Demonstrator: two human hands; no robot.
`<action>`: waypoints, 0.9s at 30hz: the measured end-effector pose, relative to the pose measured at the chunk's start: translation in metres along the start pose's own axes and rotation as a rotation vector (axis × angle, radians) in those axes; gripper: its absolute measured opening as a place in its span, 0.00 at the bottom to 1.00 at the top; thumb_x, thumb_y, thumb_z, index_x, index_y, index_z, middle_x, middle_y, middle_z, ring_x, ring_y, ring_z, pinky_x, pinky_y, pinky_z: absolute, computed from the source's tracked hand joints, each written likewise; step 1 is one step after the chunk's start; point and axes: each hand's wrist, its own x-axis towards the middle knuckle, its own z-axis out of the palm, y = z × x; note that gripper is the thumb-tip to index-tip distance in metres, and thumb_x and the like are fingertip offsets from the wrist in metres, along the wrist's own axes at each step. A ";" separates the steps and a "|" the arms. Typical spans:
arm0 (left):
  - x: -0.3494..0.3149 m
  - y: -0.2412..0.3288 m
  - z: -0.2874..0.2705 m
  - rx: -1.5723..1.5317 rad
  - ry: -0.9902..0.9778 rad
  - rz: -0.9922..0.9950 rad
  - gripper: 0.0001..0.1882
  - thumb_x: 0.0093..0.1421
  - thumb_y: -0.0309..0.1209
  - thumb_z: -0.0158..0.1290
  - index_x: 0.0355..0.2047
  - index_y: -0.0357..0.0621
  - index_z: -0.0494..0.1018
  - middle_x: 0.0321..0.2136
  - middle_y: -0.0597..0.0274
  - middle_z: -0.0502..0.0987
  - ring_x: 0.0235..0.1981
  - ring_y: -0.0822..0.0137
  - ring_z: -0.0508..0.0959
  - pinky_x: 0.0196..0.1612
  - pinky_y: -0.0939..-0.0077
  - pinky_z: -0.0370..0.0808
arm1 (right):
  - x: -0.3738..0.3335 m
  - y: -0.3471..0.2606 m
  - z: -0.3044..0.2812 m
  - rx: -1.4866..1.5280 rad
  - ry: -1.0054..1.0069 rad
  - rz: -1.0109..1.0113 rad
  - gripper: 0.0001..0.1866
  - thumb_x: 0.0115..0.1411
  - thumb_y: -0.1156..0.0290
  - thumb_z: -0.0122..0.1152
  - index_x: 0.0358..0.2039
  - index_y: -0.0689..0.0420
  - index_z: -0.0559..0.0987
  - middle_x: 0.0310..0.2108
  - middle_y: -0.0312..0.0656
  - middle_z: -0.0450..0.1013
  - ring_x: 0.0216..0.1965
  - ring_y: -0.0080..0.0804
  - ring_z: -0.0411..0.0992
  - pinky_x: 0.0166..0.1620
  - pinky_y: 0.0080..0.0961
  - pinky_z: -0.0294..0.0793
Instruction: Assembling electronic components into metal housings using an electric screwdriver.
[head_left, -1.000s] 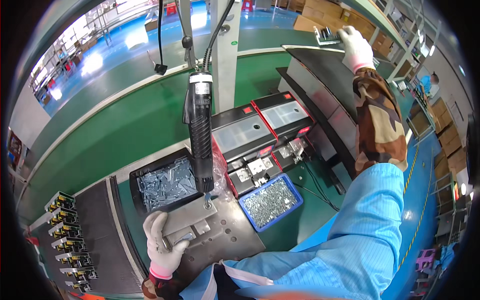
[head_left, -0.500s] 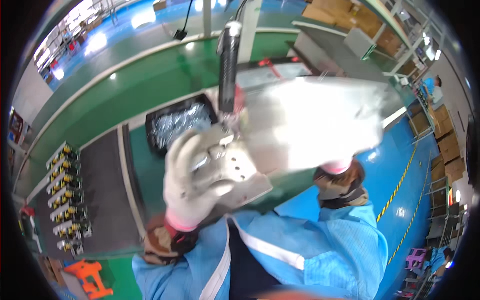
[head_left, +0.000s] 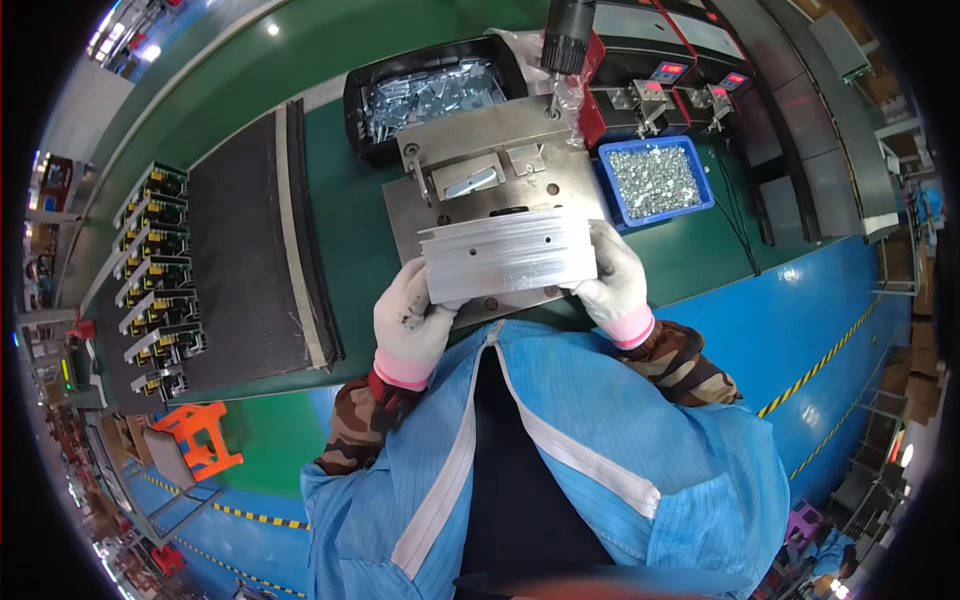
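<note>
Both hands wear white gloves with pink cuffs. Between them is a silver ribbed aluminium profile [head_left: 510, 256] with small dark holes in its face. My left hand [head_left: 408, 315] closes on its left end. Its right end is gripped by my right hand [head_left: 612, 277]. The profile is over the near part of a flat metal fixture [head_left: 405, 215]; whether it touches the plate I cannot tell. On the fixture's raised block lies a small shiny metal strip [head_left: 472, 184] in a recess. A black electric screwdriver [head_left: 568, 38] hangs above the block's right end.
Behind the fixture stands a black bin [head_left: 362, 130] of small metal strips. A blue tray [head_left: 708, 197] of small screws is to the right, before red-and-black screw feeders [head_left: 640, 100]. At left are a dark mat [head_left: 245, 250] and a row of assemblies [head_left: 160, 265].
The right hand has brought a bright silver piece, blurred earlier, from the right to in front of the fixture. My left hand has left the fixture and holds the profile too. The view has shifted.
</note>
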 end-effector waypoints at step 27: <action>0.035 0.013 0.004 0.391 -0.211 0.218 0.15 0.45 0.32 0.60 0.35 0.41 0.75 0.35 0.55 0.75 0.34 0.55 0.76 0.35 0.68 0.73 | 0.028 -0.033 -0.031 0.331 -0.191 0.436 0.30 0.54 0.64 0.62 0.51 0.70 0.66 0.48 0.45 0.67 0.51 0.30 0.64 0.54 0.27 0.62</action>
